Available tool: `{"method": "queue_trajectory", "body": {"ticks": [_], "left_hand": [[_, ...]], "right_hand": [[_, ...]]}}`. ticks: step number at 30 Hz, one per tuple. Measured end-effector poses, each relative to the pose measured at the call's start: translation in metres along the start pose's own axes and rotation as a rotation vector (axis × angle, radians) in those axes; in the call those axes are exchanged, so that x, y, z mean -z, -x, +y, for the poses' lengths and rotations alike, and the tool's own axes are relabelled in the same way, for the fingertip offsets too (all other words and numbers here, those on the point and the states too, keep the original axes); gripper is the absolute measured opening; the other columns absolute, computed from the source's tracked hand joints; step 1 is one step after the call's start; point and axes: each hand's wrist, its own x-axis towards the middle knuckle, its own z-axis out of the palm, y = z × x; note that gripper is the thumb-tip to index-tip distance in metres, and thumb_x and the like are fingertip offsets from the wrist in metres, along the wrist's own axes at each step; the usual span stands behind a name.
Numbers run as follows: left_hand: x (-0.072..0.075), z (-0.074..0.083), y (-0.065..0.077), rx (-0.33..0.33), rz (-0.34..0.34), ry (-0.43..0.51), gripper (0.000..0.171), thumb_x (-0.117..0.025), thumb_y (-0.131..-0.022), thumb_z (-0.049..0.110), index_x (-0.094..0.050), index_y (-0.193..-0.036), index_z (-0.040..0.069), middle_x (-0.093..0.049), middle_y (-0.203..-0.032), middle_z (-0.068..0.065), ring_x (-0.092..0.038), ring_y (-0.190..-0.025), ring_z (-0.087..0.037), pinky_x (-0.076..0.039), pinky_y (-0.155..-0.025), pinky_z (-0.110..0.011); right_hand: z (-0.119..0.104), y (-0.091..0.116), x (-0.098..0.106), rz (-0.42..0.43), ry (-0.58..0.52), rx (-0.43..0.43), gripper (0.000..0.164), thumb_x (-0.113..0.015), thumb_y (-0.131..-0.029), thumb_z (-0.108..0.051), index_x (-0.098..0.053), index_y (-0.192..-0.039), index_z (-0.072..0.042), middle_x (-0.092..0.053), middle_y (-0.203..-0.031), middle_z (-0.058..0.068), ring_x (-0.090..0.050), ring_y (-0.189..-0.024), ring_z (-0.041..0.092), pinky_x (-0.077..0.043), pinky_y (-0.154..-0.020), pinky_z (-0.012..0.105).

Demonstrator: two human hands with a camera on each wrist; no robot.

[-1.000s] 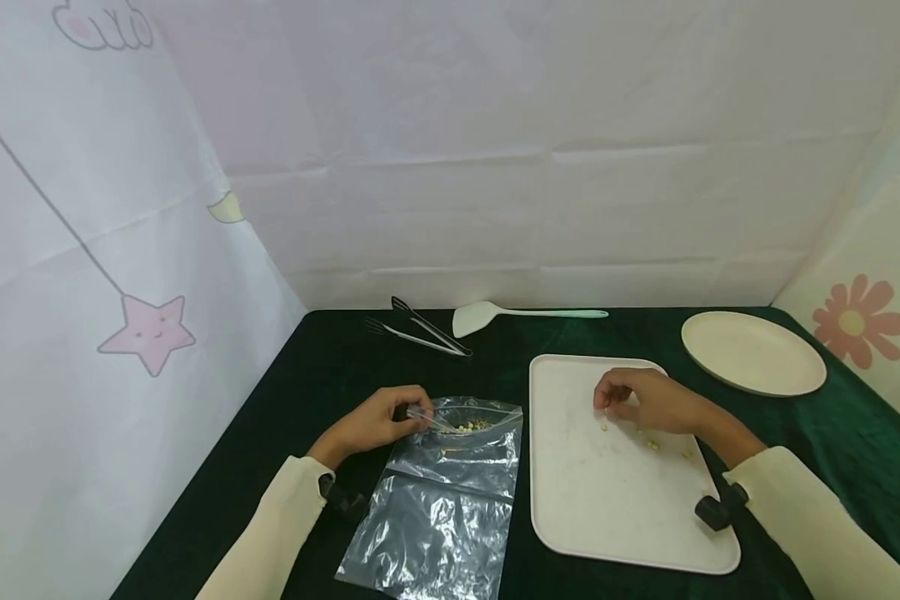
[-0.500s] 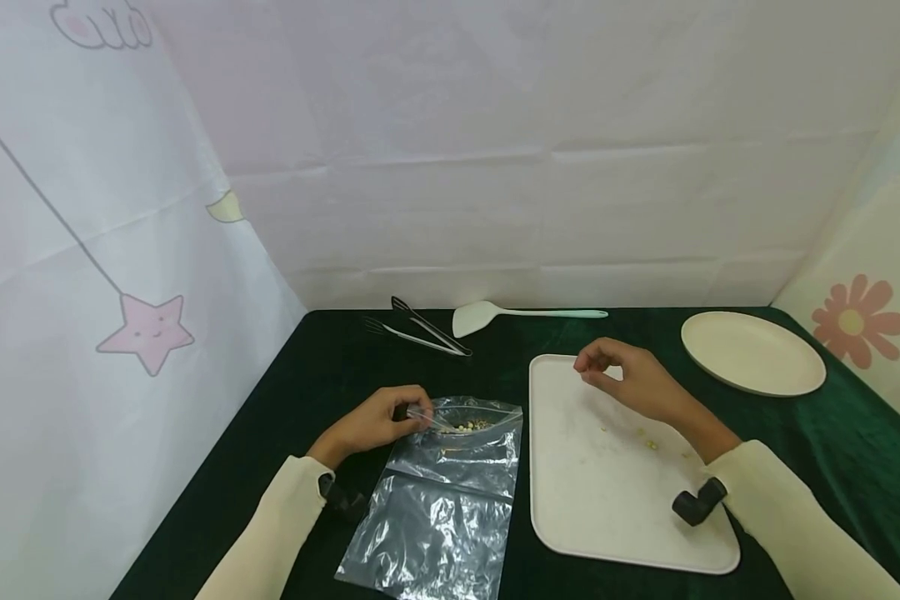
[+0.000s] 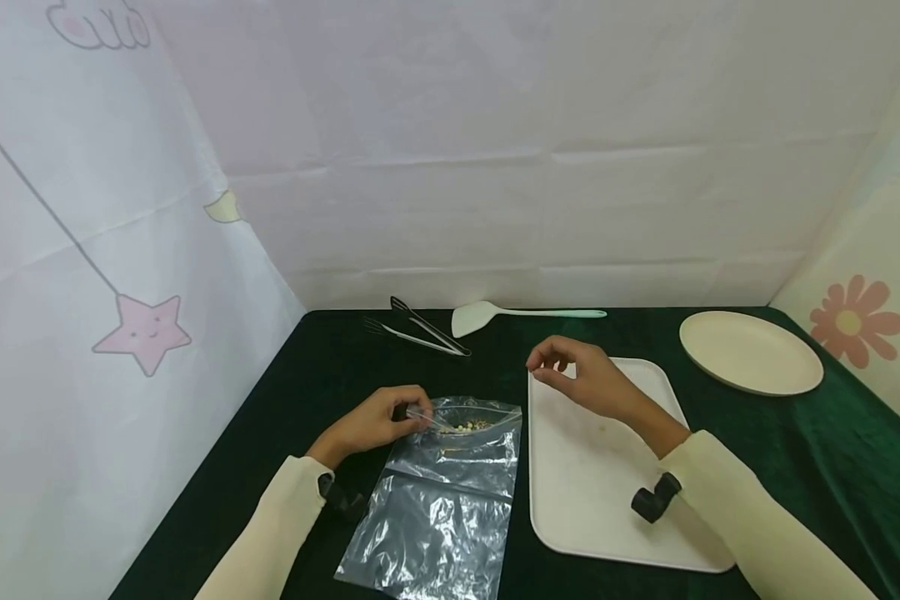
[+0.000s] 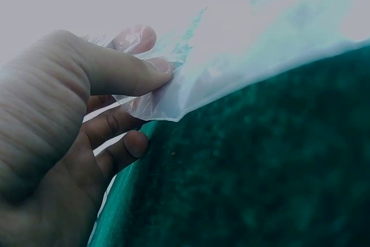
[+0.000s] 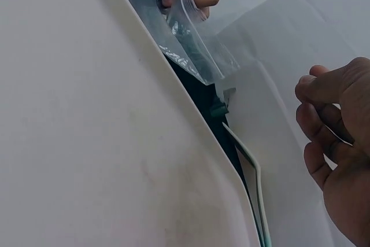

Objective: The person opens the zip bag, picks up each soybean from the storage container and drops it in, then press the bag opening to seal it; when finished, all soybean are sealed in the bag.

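the bag [image 3: 438,525] lies on the desk [image 3: 270,417] just left of the tray [image 3: 585,492], its mouth parted over yellowish bits [image 3: 474,426]. the left hand [image 3: 378,423] pinches one side of that mouth. the right hand [image 3: 588,382] hangs over the tray's far left corner, thumb and fingertips drawn together; from here i can't tell whether anything is between them. to get a pinch of bits in cleanly, i'd say cross the gap low, loosen only well inside the mouth, and have the left hand lift its edge so nothing bounces out.
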Motion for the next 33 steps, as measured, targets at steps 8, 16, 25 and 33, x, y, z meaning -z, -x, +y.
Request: {"method": "queue_trajectory", "body": {"ticks": [8, 16, 25, 33], "left_hand": [[0.001, -0.001, -0.001, -0.001, 0.003, -0.027, 0.016, -0.062, -0.094, -0.01, -0.065, -0.103, 0.003, -0.064, -0.099, -0.014, -0.058, -0.085, -0.022, -0.05, -0.076, -0.032], [0.001, -0.001, 0.0, -0.002, 0.002, -0.019, 0.015, -0.062, -0.094, -0.009, -0.065, -0.103, 0.001, -0.064, -0.1, -0.014, -0.059, -0.087, -0.024, -0.05, -0.078, -0.034], [0.0, 0.003, 0.0, 0.02, -0.004, 0.0, 0.014, -0.061, -0.094, -0.009, -0.065, -0.104, 0.001, -0.064, -0.102, -0.014, -0.059, -0.09, -0.026, -0.05, -0.082, -0.035], [-0.001, -0.016, 0.001, 0.036, -0.004, -0.024, 0.015, -0.062, -0.095, -0.006, -0.066, -0.105, 0.004, -0.064, -0.102, -0.012, -0.058, -0.09, -0.024, -0.049, -0.082, -0.034]], "right_hand": [[-0.013, -0.011, -0.026, -0.067, -0.042, 0.055, 0.011, -0.067, -0.099, -0.026, -0.066, -0.11, -0.024, -0.066, -0.103, -0.015, -0.06, -0.092, 0.009, -0.049, -0.082, 0.04], [-0.016, -0.014, -0.042, -0.117, -0.059, 0.061, 0.011, -0.068, -0.098, -0.023, -0.066, -0.109, -0.023, -0.067, -0.102, -0.013, -0.061, -0.091, 0.009, -0.049, -0.081, 0.037], [-0.014, -0.005, -0.027, -0.083, -0.004, 0.059, 0.011, -0.068, -0.098, -0.026, -0.067, -0.108, -0.026, -0.067, -0.103, -0.014, -0.059, -0.092, 0.009, -0.047, -0.081, 0.042], [-0.003, 0.009, 0.003, -0.105, 0.141, 0.0, 0.015, -0.072, -0.095, -0.017, -0.067, -0.106, -0.026, -0.064, -0.1, -0.015, -0.058, -0.092, 0.009, -0.05, -0.085, 0.047]]}}
